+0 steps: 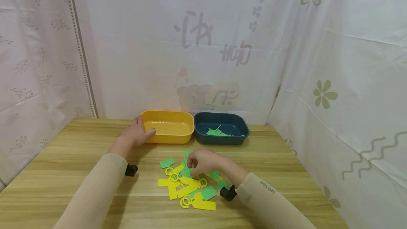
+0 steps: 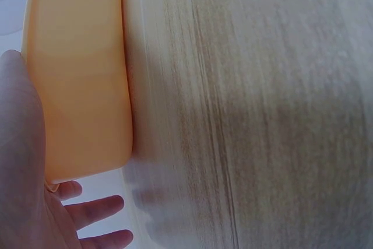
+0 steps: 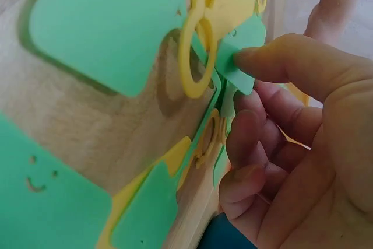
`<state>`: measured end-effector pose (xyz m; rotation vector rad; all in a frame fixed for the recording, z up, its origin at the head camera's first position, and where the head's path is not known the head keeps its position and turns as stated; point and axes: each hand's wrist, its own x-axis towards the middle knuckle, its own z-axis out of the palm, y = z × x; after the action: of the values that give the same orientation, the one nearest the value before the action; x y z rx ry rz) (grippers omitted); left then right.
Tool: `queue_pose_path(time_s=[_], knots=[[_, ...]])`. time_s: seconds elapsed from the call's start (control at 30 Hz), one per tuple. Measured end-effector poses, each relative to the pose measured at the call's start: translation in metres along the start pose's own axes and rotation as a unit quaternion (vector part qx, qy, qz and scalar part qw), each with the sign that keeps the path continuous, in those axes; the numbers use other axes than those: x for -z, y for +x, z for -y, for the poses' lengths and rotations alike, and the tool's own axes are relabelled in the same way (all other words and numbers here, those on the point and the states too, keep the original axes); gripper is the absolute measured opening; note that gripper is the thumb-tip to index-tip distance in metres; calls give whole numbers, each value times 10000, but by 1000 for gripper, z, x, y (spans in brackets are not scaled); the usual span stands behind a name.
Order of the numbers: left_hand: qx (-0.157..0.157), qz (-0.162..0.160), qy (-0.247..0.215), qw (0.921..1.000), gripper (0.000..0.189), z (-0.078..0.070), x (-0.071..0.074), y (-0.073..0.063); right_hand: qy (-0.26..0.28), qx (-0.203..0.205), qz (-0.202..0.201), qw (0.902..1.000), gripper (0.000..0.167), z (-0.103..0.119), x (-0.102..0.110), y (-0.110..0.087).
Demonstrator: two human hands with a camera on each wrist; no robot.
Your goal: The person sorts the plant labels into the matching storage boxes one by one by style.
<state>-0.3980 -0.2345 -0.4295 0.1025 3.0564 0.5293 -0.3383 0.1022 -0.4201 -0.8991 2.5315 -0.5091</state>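
My left hand (image 1: 135, 134) rests against the left end of a yellow plastic bin (image 1: 167, 139). Its thumb lies over the front rim, and in the left wrist view the fingers (image 2: 96, 209) stick out straight past the bin's corner. Over a mixed pile on the table, my right hand (image 1: 206, 162) has its thumb on a green tag (image 3: 242, 42), the other fingers curled beneath it. The pile holds several green tags (image 1: 208, 193) and yellow tags (image 1: 203, 205) with ring loops. A smiling face is cut into one green tag (image 3: 52, 208).
Against the yellow bin's right side stands a dark blue bin (image 1: 220, 140) with some green tags (image 1: 216, 132) inside. Both bins sit near the back of the wooden table (image 1: 143, 204), before a patterned white curtain (image 1: 143, 63). Another curtain (image 1: 349, 63) hangs at the right.
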Motion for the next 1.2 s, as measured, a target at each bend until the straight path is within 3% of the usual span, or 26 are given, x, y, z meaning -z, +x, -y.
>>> queue_pose_path(time_s=[0.17,0.47,0.8,0.97,1.2], knots=[[24,20,-29,10000,111,0,-1,2,254,95,41,9996,9,-5,7,-1],[49,12,-28,10000,111,-1,0,0,255,76,-314,9992,5,-5,27,-5],[55,43,-17,10000,111,-1,0,2,328,73,-1319,9907,5,-13,62,-10],[73,44,-16,10000,112,0,0,2,209,-172,-1863,9821,7,-18,76,-13],[60,22,-21,10000,111,-1,-1,1,463,-589,-2399,9679,19,-28,88,-17]])
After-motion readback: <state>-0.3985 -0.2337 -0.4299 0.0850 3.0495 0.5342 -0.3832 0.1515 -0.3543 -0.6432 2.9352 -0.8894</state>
